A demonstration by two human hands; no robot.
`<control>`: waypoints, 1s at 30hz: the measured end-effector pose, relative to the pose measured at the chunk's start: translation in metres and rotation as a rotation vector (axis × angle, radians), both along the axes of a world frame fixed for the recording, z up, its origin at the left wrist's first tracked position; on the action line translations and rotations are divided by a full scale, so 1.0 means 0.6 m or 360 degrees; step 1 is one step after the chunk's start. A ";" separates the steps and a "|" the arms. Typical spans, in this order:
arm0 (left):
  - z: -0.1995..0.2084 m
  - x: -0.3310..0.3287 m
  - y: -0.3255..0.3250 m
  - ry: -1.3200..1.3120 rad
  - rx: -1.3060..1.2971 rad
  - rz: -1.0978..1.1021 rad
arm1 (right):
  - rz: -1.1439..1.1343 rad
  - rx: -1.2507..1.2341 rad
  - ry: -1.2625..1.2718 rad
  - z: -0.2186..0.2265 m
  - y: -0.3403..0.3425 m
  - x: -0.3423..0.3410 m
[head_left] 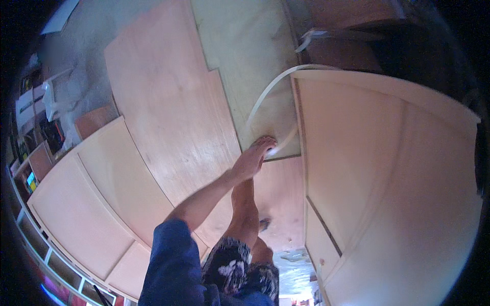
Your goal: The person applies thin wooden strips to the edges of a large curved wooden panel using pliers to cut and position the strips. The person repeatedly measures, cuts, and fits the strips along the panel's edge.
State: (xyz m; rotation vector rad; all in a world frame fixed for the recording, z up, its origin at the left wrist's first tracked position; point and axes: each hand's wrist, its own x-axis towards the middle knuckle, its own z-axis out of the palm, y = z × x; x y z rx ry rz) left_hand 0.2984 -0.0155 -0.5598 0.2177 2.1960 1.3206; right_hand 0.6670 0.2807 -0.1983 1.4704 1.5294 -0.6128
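Note:
My left hand (257,153) reaches down and forward from a blue sleeve, its fingers curled together low over the floor boards. Beside the fingers shows the pale end of a long, thin white strip (273,83), which looks like edge banding. From near the hand the strip bows up in a wide arc to the top corner of a large wooden panel (388,148) on the right. The grip itself is small and blurred, but the fingers appear closed on the strip. My right hand is out of view.
Plywood sheets (158,102) cover the floor ahead, beside a greenish board (240,46). A low wooden panel with raised strips (97,188) stands at left. My bare leg (244,214) is under the arm. Shelving with assorted items (30,178) lines the far left.

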 end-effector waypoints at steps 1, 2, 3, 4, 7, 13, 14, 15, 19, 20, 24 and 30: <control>0.088 0.025 -0.011 -0.0073 0.0070 0.0103 | 0.0027 -0.0029 0.0140 0.027 -0.008 -0.031; 0.172 0.043 -0.025 -0.0093 0.0056 -0.0097 | 0.0044 -0.0046 0.0264 0.062 -0.021 -0.065; 0.249 0.055 -0.038 -0.0075 -0.0023 -0.0344 | 0.0059 -0.0063 0.0342 0.096 -0.036 -0.101; 0.323 0.068 -0.044 0.0002 0.0044 -0.0311 | -0.0103 -0.0049 0.0631 0.136 -0.051 -0.135; 0.506 0.066 -0.090 0.0268 -0.0098 -0.0337 | -0.0393 -0.0360 0.1506 0.231 -0.091 -0.199; 0.868 -0.061 -0.200 0.0932 -0.0539 0.0104 | 0.0064 -0.0352 0.1504 0.368 -0.128 -0.010; 0.943 -0.090 -0.208 0.1195 -0.0521 0.0107 | 0.0258 -0.0203 0.1489 0.362 -0.140 0.034; 1.028 -0.114 -0.206 0.1491 -0.0549 -0.0139 | 0.0425 -0.0039 0.1415 0.362 -0.151 0.091; 1.278 -0.026 -0.148 0.1648 -0.0298 -0.0389 | -0.0235 0.0184 0.1699 0.370 -0.196 0.227; 1.299 0.014 -0.118 0.1505 -0.0206 -0.0597 | -0.0563 0.0208 0.1776 0.378 -0.208 0.227; 1.282 0.256 -0.014 0.1177 -0.0081 -0.1422 | -0.0384 0.0289 0.2606 0.460 -0.266 0.191; 1.182 0.446 0.017 0.0619 0.0228 -0.1810 | -0.1150 -0.0314 0.2842 0.462 -0.317 0.164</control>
